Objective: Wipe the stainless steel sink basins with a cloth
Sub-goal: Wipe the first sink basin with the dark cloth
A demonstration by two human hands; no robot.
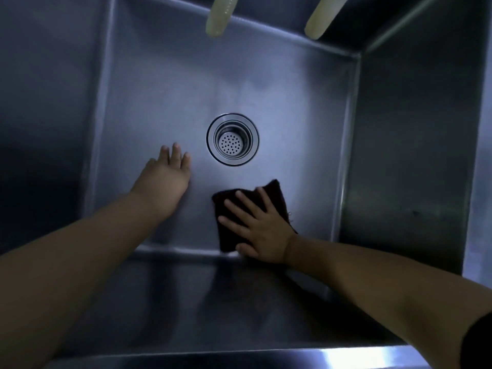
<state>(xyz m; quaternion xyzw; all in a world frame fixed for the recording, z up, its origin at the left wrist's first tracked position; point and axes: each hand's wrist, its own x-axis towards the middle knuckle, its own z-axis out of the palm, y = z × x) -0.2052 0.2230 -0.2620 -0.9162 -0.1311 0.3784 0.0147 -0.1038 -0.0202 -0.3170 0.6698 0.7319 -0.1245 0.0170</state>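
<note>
Lower centre of frame: right hand (259, 226) spread flat, pressing dark cloth (274, 194) onto basin floor (292, 145) for wiping pressure; left hand (166, 177) open, bracing beside drain (232, 139).

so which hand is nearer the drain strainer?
Left. The left hand lies flat on the basin floor just left of the drain strainer, fingertips near its rim. The right hand presses the dark cloth farther toward the near wall.

Top edge crops two pale hoses (219, 17); cloth (226, 203) partly covered.
</note>
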